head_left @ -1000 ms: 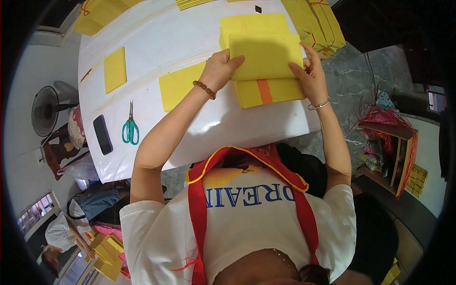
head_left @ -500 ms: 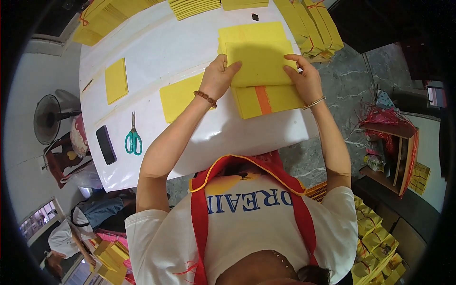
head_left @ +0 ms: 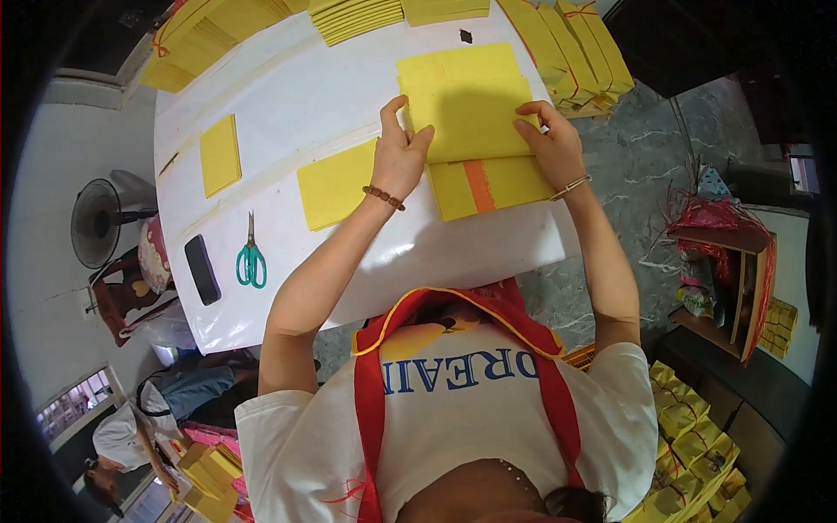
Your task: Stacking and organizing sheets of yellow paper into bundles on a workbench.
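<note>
- Head view is showing a person leaning over a white table point(head_left: 288, 96).
- Left hand point(head_left: 401, 157) is pinching the left edge of a yellow paper sheet point(head_left: 466, 100), thumb on top, fingers curled.
- Right hand point(head_left: 551, 148) is pressing its fingertips point(head_left: 526, 131) flat on the sheet's right edge, fingers spread.
- Under both palms, a yellow stack with an orange stripe point(head_left: 488, 183) is lying.
- Left of the left fingers, another yellow sheet point(head_left: 336, 185) is resting.
- Further left, green scissors point(head_left: 251, 257) and a black phone point(head_left: 201, 268) are lying.

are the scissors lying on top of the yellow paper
No, the scissors lie on the bare white table, left of the yellow paper that both hands press.
</note>
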`<state>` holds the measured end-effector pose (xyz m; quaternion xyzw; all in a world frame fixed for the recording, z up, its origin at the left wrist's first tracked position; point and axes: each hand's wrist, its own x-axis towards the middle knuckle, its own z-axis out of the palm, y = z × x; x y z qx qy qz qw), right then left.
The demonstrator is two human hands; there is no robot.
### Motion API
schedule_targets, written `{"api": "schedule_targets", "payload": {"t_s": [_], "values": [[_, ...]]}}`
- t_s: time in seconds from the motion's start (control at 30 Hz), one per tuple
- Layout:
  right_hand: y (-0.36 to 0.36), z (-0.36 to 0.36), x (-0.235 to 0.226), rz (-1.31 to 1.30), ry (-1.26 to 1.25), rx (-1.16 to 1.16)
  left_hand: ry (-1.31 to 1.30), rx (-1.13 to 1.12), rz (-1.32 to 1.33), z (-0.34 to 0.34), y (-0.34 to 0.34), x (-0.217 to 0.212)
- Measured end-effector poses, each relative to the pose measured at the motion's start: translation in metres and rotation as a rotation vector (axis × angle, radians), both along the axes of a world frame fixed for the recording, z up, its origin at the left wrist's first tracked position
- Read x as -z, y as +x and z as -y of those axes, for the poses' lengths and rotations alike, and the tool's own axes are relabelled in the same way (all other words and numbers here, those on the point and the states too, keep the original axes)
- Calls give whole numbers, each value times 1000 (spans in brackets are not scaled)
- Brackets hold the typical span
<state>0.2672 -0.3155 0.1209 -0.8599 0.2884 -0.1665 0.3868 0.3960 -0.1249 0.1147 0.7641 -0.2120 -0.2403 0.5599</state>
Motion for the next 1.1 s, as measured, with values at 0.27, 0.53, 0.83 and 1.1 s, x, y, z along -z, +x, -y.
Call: {"api": "schedule_targets", "payload": {"t_s": [0.27, 0.53, 0.83, 1.1], "values": [[3, -2, 0, 23, 5, 3, 33, -65, -4, 2, -6, -8], [2, -3, 7, 109, 28, -1, 27, -129, 1, 5, -13, -6], [-10, 1, 8, 100, 196, -40, 5, -113, -17, 5, -9, 0], [-6, 3, 9, 173, 294, -32, -1, -122, -66, -1, -15, -15]]}}
